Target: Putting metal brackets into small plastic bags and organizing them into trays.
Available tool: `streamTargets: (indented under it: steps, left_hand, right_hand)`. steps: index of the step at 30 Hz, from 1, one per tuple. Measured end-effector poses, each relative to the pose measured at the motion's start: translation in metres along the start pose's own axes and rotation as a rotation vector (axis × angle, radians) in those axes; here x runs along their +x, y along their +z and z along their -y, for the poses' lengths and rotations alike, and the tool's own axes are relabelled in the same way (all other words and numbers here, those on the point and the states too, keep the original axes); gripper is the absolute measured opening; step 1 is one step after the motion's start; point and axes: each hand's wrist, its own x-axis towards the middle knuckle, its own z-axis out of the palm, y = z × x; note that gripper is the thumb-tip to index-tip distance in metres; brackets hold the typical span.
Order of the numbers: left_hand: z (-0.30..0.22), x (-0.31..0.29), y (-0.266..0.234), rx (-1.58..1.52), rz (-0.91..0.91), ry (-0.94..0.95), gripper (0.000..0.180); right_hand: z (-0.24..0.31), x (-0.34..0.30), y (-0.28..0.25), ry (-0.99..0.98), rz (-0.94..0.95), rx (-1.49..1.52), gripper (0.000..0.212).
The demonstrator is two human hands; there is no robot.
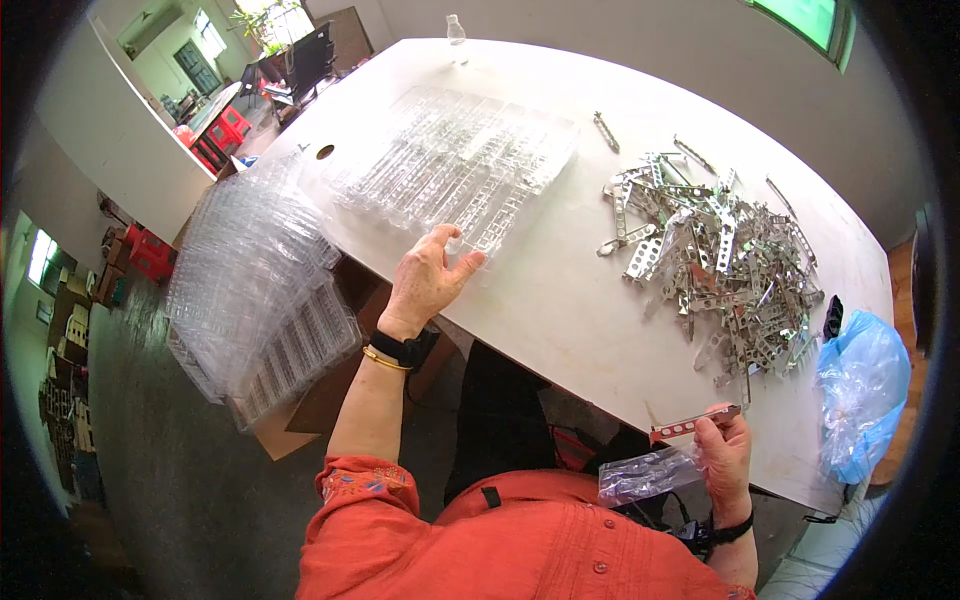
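Note:
My left hand [430,282] is at the near edge of a clear plastic tray [490,215], fingers curled and thumb out to the side, with the tray's edge between them. Rows of slots are moulded into the tray, which lies on the white table. Low on the right, by the table's front edge, my right hand [728,462] is closed on a flat metal strip with round holes [680,430]. A crumpled clear plastic bag [648,475] hangs from the same hand. Beyond it is a heaped pile of perforated metal brackets [735,265].
More clear trays [250,270] are stacked at the left beside the table, over a cardboard box [285,430]. A blue plastic bag [865,395] sits at the table's right edge. At the far edge of the white table [560,330] stands a small clear bottle [456,38]. Red stools [150,253] are further left.

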Motion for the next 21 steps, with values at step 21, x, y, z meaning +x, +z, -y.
streamTargets:
  steps: [21]
  left_hand:
    - [-0.057, -0.032, 0.005, -0.201, -0.232, 0.047, 0.021]
  right_hand:
    - [0.005, 0.004, 0.001, 0.071, -0.11, -0.1, 0.017]
